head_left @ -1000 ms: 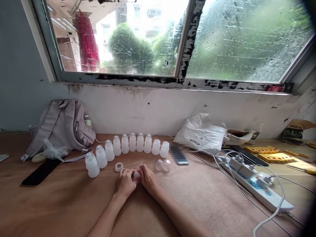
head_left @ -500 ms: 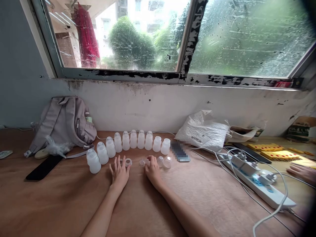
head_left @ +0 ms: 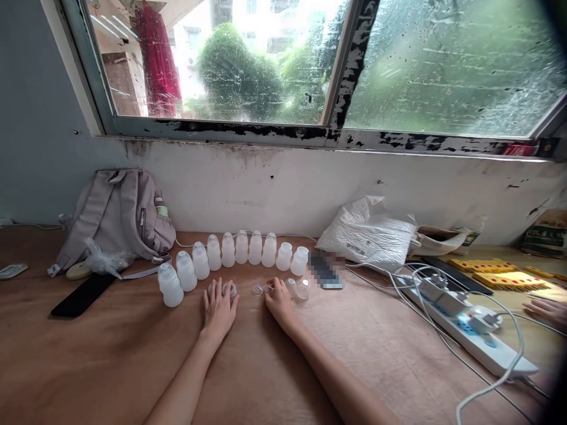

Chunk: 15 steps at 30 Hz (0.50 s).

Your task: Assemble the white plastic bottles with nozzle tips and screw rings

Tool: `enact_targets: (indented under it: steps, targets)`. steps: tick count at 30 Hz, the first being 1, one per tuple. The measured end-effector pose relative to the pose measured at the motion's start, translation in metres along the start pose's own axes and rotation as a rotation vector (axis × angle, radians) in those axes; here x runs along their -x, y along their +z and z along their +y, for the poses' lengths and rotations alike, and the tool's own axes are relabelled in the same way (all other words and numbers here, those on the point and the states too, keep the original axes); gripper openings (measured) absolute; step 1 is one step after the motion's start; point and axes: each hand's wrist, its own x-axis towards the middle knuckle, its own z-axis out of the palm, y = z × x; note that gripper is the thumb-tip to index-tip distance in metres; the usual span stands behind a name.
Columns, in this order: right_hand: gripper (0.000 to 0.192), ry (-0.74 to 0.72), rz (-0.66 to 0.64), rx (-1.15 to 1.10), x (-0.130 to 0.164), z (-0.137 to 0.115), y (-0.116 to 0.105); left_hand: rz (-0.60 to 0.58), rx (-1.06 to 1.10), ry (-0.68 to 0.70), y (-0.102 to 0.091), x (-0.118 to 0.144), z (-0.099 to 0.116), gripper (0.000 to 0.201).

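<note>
Makeshift home workroom: worn window (head_left: 336,65), cluttered table (head_left: 110,354).

Translucent white bottles (head_left: 241,248) stand on the reddish-brown counter (head_left: 110,354); a grey-pink backpack (head_left: 119,215), a black phone (head_left: 82,295), a white power strip (head_left: 469,330) and yellow boards (head_left: 500,277) dotted red.

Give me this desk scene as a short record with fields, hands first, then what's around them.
left hand: flat on the wooden table, fingertips at a small clear ring cap
right hand: resting on the table, fingertips among small clear caps
bottles: curved row of white plastic bottles just beyond both hands
left side: grey backpack, black phone
right side: white plastic bag, power strip with cables
far right: another person's hand at the edge
</note>
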Motion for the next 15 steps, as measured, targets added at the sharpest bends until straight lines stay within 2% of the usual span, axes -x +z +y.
enact_targets:
  steps: [9,15]
  targets:
    - [0.014,-0.067,-0.074,-0.069,0.0016,-0.0008,-0.0011,-0.068,-0.093,-0.045,0.0019,-0.0007,0.0008,0.049]
    - [0.015,-0.094,-0.077,-0.081,0.0012,0.0011,0.0002,-0.071,-0.132,-0.068,0.0061,-0.0001,0.0000,0.053]
